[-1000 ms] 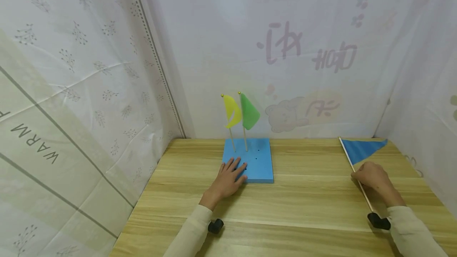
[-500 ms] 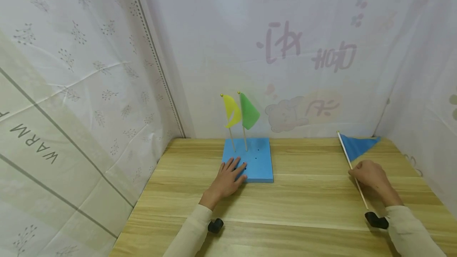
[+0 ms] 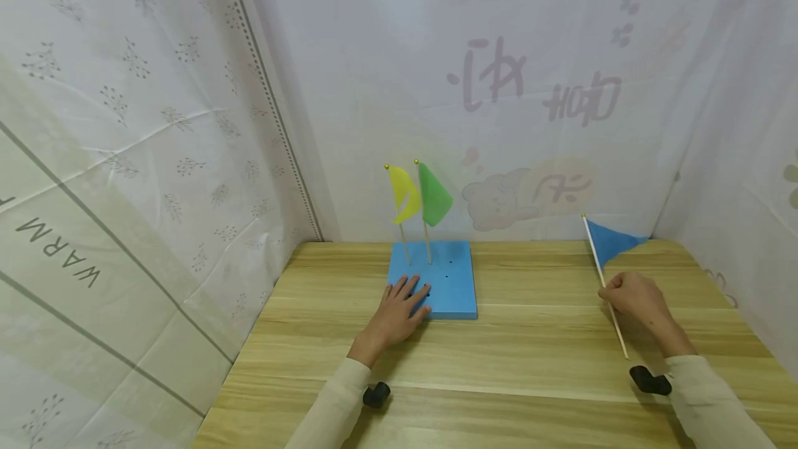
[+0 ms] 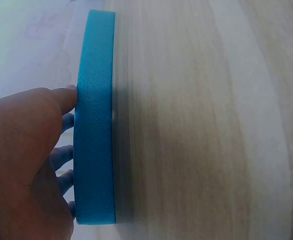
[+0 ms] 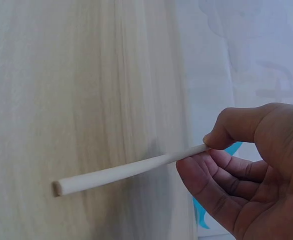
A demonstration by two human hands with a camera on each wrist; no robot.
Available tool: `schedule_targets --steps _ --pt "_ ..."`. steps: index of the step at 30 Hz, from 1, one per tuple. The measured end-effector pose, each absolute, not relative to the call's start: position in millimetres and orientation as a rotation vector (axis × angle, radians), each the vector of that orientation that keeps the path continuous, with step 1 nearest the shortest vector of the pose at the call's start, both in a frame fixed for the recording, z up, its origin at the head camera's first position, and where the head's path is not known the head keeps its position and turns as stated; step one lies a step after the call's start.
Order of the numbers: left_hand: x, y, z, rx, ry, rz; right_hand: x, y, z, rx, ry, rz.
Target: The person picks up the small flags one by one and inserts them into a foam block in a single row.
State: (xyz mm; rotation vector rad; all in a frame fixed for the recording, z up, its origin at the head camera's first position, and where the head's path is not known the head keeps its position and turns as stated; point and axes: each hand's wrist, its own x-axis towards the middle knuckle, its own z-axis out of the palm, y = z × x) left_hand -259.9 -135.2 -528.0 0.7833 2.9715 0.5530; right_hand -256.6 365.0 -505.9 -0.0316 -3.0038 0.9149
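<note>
My left hand point(image 3: 394, 314) lies with spread fingers on the front left of a blue foam board point(image 3: 451, 296) dotted with small holes. Seen from the left wrist, the thumb and fingertips rest on the top face of the board point(image 4: 94, 125). A yellow flag point(image 3: 406, 196) and a green flag point(image 3: 436, 196) stand on thin sticks in the board's back part. At the right, my right hand point(image 3: 639, 300) pinches the stick of a blue triangular flag point(image 3: 611, 241) between thumb and forefinger. The bare lower end of the flag stick point(image 5: 111, 172) points away from the palm in the right wrist view.
The wooden table point(image 3: 511, 366) runs back to a pale printed curtain point(image 3: 374, 89) just behind the board. More curtain point(image 3: 156, 158) hangs along the left side. Black wrist-camera mounts point(image 3: 377, 395) sit at both sleeves.
My right hand has moved slightly left, and the blue flag has risen and tilted more upright, its lower end coming away from the wrist mount. My left hand has kept its place.
</note>
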Motion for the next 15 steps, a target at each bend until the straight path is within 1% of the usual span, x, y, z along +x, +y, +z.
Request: schedule_targets --steps 15 --pt "-263.7 -138.6 -536.5 0.829 2.989 0.568 -266.0 345.1 -488.6 0.001 -2.961 0.978"
